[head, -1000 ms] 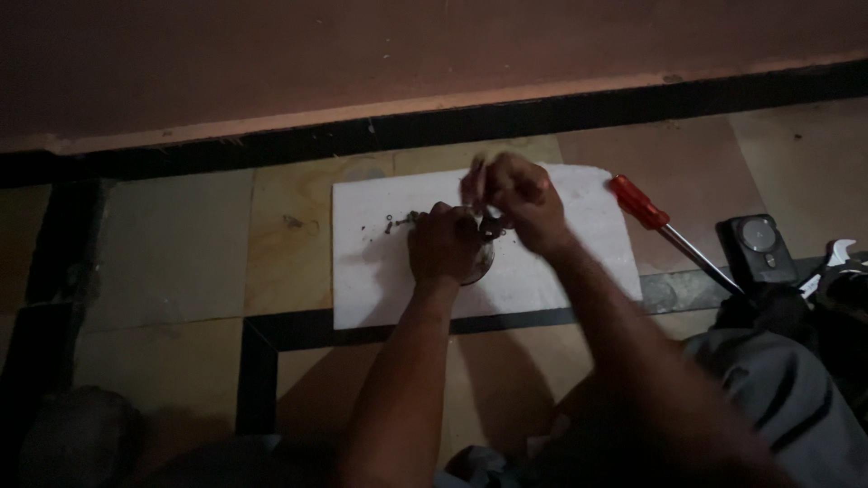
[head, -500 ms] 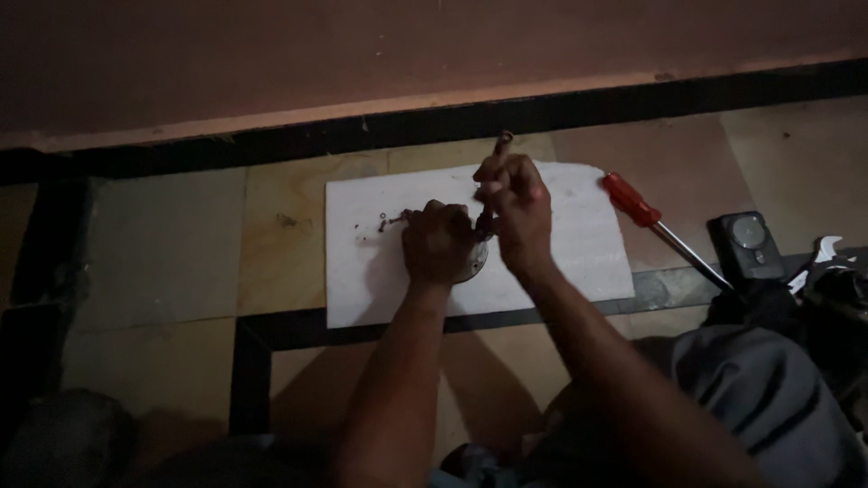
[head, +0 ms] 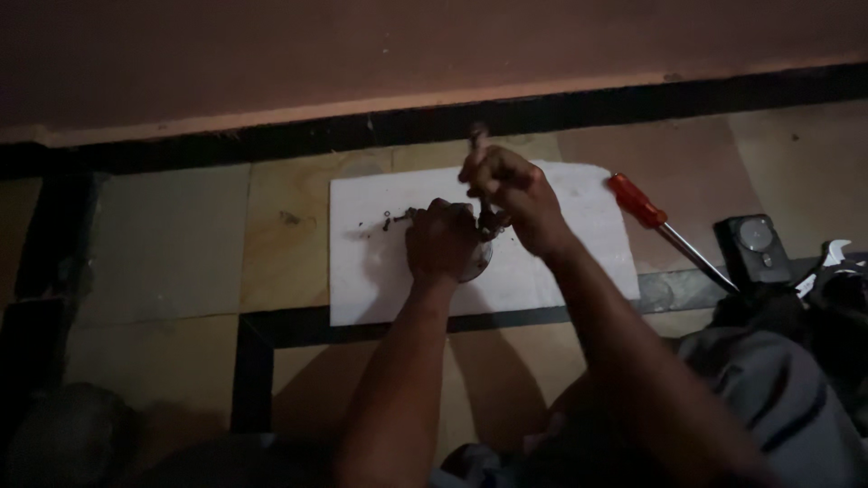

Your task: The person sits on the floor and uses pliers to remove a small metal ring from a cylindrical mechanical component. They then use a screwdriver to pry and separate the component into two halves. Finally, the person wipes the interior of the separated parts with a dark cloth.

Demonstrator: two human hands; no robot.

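the left hand lies curled over a round metal part, its fingers wrapped down around it so that only the lower right edge of the part shows beneath the palm. the part sits on a white sheet spread on the floor, near the middle of the sheet. the right hand is raised just above and to the right of the left one, closed in a fist around a thin dark tool that stands nearly upright; the tool's top pokes out above the knuckles, and its lower end runs down between the two hands toward the part, though the light is too dim to tell whether the tip touches it. the two hands are close together, almost touching.

a few small dark bits lie on the sheet just left of the left hand. off the sheet's right edge a screwdriver with a red handle lies slanted on the tiled floor, its metal shaft pointing down to the right. beyond it rests a small dark square box, and at the far right edge a pale metal tool is partly seen.
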